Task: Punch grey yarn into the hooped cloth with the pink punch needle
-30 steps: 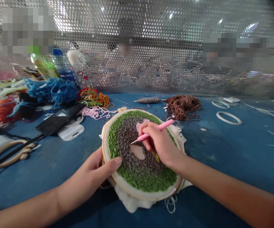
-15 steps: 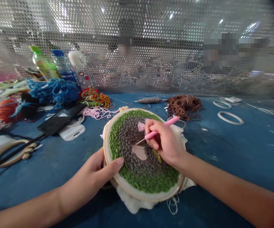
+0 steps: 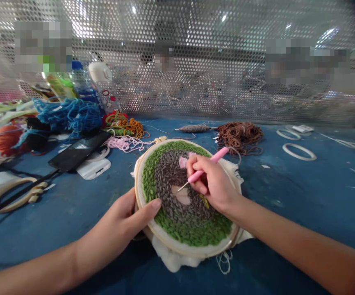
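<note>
"Where was the embroidery hoop (image 3: 137,184)?"

"Over the blue table (image 3: 291,188), its rim gripped by the left hand (image 3: 124,217), thumb on the front."

"And the right hand (image 3: 212,182)?"

"Closed around a pink-handled needle tool (image 3: 193,178). Its metal tip pointed at the bare patch (image 3: 183,198) near the hoop's middle; I couldn't tell whether it touched."

"What lay around it?"

"Brown yarn (image 3: 238,135) lay behind the hoop, to its right. Pink yarn (image 3: 126,143) sat behind it to the left, with a black phone (image 3: 80,150) farther left."

On the blue counter (image 3: 288,192), a black phone (image 3: 79,152) lies near a wooden hoop (image 3: 3,209). A white-capped bottle (image 3: 100,73) stands before the perforated metal screen (image 3: 196,90).
</note>
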The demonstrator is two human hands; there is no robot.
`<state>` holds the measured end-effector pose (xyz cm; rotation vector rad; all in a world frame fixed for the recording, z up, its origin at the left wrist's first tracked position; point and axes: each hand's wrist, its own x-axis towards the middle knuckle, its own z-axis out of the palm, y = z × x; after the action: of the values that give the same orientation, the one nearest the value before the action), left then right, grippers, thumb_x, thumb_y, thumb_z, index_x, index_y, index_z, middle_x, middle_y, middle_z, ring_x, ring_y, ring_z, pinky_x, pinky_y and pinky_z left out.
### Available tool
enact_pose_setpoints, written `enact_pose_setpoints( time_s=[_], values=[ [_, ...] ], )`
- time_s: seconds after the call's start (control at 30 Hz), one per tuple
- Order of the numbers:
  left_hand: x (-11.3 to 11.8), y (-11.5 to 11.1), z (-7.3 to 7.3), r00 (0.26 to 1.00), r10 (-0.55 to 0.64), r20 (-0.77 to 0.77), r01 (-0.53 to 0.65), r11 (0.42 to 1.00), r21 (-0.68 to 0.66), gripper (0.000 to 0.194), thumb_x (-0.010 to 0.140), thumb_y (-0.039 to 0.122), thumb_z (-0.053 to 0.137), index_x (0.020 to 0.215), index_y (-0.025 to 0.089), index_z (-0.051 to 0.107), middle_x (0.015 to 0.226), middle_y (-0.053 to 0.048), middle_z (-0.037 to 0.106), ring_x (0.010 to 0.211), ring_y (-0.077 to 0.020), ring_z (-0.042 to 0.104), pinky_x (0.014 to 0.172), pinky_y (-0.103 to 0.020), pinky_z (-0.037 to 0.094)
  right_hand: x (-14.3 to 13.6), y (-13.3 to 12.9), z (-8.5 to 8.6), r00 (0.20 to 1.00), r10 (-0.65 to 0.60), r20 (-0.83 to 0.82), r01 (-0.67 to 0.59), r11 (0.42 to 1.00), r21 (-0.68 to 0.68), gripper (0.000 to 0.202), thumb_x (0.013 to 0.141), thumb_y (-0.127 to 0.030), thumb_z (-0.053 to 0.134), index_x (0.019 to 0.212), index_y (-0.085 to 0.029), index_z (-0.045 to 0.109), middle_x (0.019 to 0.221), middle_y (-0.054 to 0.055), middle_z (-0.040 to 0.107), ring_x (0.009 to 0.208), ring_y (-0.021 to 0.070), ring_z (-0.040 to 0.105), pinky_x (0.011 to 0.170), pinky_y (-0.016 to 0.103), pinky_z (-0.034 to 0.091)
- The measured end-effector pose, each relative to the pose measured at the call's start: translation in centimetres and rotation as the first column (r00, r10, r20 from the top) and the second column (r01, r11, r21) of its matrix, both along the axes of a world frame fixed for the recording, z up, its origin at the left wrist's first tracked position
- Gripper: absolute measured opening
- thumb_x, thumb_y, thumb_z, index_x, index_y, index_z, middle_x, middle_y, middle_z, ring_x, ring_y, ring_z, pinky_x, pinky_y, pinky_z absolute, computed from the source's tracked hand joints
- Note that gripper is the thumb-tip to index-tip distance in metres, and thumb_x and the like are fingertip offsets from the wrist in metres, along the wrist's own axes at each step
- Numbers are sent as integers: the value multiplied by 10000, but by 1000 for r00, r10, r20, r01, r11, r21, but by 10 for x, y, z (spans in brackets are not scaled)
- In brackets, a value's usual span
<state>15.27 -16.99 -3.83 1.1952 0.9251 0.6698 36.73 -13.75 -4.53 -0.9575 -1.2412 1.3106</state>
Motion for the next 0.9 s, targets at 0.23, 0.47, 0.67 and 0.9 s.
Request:
enact_pose_setpoints(
  time_s=[0.23,0.47,0.67,0.9],
  values=[
    [1,0,-4,1000,-14,14,13,999,48,317,890,371,722,1151,200,666,1032,-23,795,888,-213,716,695,-212,572,-7,-17,6,879,113,463,-225,955,193,145,853,-228,509,718,-207,557,548,-56,477,499,93,422,504,244,315],
    [0,1,-2,997,-63,38,63,998,9,365,943,425,651,1229,202,614,1116,-39,781,878,-203,729,796,-260,592,2,2,-1,998,-52,-29,52,999,-11,208,838,-242,431,640,-216,486,383,-93,367,331,67,254,379,240,167],
    [-3,-2,-6,998,-56,-20,57,995,86,400,924,468,652,1195,175,629,1074,-59,788,900,-229,724,765,-264,593,-9,-18,7,859,88,504,-229,947,224,117,867,-232,513,758,-204,545,579,-62,467,510,85,418,521,246,312],
    [-2,-1,-5,997,-83,-7,83,996,34,437,932,475,638,1266,196,595,1141,-76,773,944,-259,729,772,-308,609,1,2,-2,998,-19,-54,16,998,-55,205,845,-261,440,650,-218,489,362,-104,323,329,70,204,371,243,132]
  ],
)
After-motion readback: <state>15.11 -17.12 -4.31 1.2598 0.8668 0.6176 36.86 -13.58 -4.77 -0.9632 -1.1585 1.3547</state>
